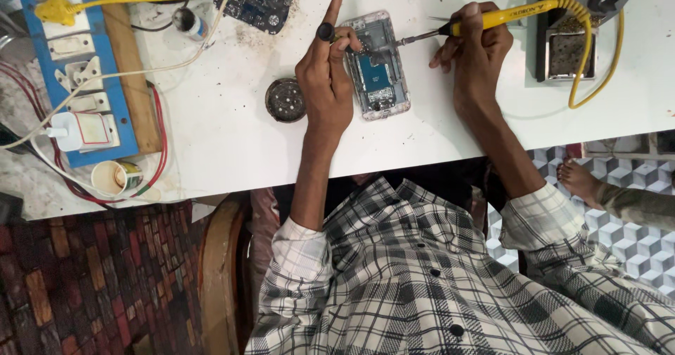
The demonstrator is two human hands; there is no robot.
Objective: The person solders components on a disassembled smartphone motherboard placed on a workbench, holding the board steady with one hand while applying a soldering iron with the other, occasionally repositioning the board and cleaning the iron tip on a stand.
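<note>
My left hand (325, 74) rests on the white table (225, 137) with its fingers curled down onto the left edge of the opened phone (376, 67), pinning it in place, while the index finger sticks straight out away from me with a dark ring on it. The phone lies face down between my two hands, its back removed so the blue board and metal frame inside show. My right hand (478, 49) is closed in a pen grip around the yellow soldering iron (492, 17), and the iron's metal tip reaches leftward from my fingers to the upper right part of the phone's inside; I cannot tell whether the tip actually touches the board. The iron's yellow cord (598, 60) loops away to the right of my right hand, past the dark iron stand (569, 46) with its square sponge tray, which sits just beyond that hand. Just left of my left wrist is a small round dark tin (285, 100). Beyond my left hand lies a loose dark circuit board (254, 5). Well off to the left of both hands is a blue power strip (74, 67) with a white charger plugged in, and a paper cup (116, 178) lying on its side near it.
</note>
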